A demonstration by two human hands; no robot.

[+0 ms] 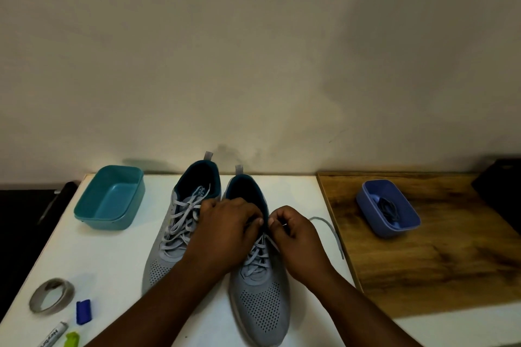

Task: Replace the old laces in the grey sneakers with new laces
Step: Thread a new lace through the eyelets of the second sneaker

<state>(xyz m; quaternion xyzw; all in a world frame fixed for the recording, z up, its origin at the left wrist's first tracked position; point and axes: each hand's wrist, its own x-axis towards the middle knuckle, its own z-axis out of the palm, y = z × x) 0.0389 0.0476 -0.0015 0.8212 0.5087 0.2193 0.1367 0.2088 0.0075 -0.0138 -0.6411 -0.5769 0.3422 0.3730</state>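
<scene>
Two bare forearms, sleeveless; left hand, right hand.

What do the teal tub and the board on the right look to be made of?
Teal tub: probably moulded plastic, smooth with a slight sheen and rounded corners. Board: wood or wood-look laminate, brown with dark grain streaks; which one cannot be told.

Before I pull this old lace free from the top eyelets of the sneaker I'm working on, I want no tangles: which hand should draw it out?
Right hand. It already pinches the old lace, whose loose end trails toward that side. The left hand grips the right sneaker at its collar, steadying it.
</scene>
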